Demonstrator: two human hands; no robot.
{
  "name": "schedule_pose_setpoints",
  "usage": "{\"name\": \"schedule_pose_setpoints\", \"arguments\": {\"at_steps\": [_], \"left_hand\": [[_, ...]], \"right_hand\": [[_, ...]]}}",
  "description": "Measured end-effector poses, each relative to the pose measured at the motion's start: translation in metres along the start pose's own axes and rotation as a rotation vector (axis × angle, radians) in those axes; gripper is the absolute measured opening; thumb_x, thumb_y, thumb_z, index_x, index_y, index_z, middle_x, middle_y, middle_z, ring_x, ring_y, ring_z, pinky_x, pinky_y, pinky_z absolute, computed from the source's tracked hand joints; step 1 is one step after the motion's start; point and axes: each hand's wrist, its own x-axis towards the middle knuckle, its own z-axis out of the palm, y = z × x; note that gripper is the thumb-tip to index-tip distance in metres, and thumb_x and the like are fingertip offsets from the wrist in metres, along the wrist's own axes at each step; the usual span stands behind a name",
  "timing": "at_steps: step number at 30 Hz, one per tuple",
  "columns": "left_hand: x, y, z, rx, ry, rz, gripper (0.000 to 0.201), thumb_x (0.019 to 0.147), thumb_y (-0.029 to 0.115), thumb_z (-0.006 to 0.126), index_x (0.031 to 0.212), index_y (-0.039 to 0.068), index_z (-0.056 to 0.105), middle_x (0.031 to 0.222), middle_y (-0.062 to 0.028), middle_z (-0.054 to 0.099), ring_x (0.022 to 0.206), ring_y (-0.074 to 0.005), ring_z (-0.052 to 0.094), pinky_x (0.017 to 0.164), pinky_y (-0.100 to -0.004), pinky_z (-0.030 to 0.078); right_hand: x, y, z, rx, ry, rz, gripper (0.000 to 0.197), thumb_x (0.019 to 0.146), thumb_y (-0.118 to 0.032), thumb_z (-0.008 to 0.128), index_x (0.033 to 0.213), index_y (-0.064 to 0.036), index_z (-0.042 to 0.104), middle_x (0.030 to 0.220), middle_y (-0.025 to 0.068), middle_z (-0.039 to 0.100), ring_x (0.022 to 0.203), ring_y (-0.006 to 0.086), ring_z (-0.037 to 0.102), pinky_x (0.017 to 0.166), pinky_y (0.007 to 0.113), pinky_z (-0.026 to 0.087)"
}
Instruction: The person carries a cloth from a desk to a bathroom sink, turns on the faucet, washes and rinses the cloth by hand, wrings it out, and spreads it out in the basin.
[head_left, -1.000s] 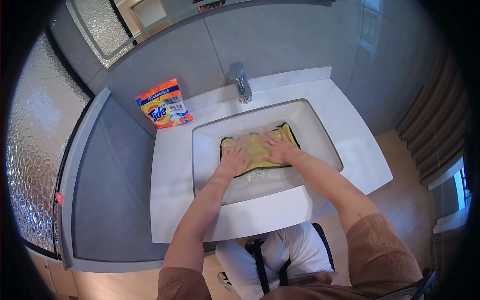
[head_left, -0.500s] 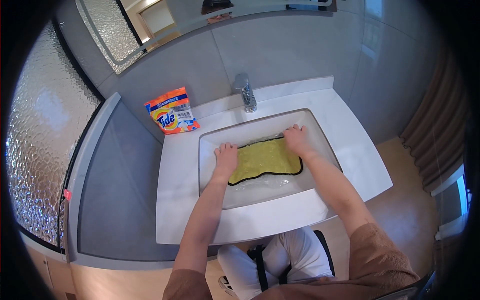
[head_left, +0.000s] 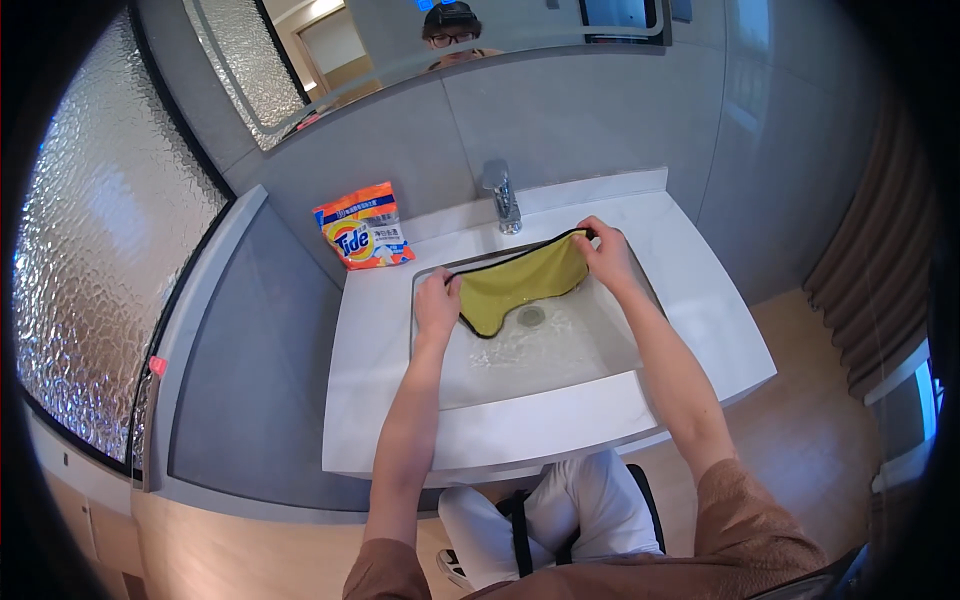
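A yellow-green cloth [head_left: 515,282] with a dark edging hangs between my two hands over the white sink [head_left: 590,355]. My left hand [head_left: 438,305] pinches its left upper corner, fingers closed. At the right upper corner my right hand [head_left: 608,256] grips the cloth near the sink's far rim. The upper edge is stretched between the hands, while the lower part droops toward the water. Below it, shallow rippled water and the round drain [head_left: 531,316] show in the basin.
A chrome faucet [head_left: 504,200] stands behind the sink. To its left, an orange detergent bag [head_left: 365,228] leans upright on the white countertop [head_left: 395,445]. A mirror [head_left: 390,60] spans the wall behind. A grey partition [head_left: 255,370] borders the left side, and a brown curtain [head_left: 865,240] hangs at the right.
Both hands have raised the cloth from the water, where it lay spread flat. It now hangs from its upper edge, and the drain has come into sight.
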Motion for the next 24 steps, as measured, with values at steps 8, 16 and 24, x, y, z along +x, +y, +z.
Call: {"name": "schedule_pose_setpoints", "arguments": {"at_steps": [8, 16, 24], "left_hand": [[-0.008, 0.018, -0.035, -0.485, 0.227, -0.018, 0.022, 0.087, 0.014, 0.077, 0.089, -0.005, 0.065, 0.077, -0.0075, 0.067, 0.071, -0.0121, 0.060, 0.067, -0.0264, 0.048], [-0.015, -0.030, -0.021, -0.796, 0.011, -0.149, 0.019, 0.087, 0.014, 0.076, 0.089, -0.003, 0.068, 0.082, -0.0073, 0.069, 0.073, -0.0110, 0.062, 0.066, -0.0249, 0.048], [-0.036, 0.024, -0.017, -1.213, -0.406, -0.576, 0.029, 0.096, 0.021, 0.065, 0.106, -0.006, 0.067, 0.098, -0.0118, 0.070, 0.086, -0.0200, 0.068, 0.078, -0.0352, 0.057]], "right_hand": [[-0.022, -0.007, -0.016, 0.212, 0.195, -0.007, 0.016, 0.086, -0.010, 0.071, 0.098, -0.0036, 0.064, 0.080, 0.0036, 0.065, 0.069, 0.0090, 0.054, 0.058, 0.023, 0.042], [-0.022, -0.004, -0.015, 0.005, -0.024, 0.151, 0.020, 0.077, -0.016, 0.073, 0.081, -0.0022, 0.059, 0.070, 0.0048, 0.058, 0.064, 0.0155, 0.056, 0.064, 0.032, 0.047], [-0.041, -0.043, -0.004, 0.557, -0.110, 0.519, 0.005, 0.084, -0.007, 0.068, 0.087, -0.0055, 0.064, 0.070, 0.0027, 0.060, 0.053, 0.0115, 0.059, 0.048, 0.027, 0.044]]}}
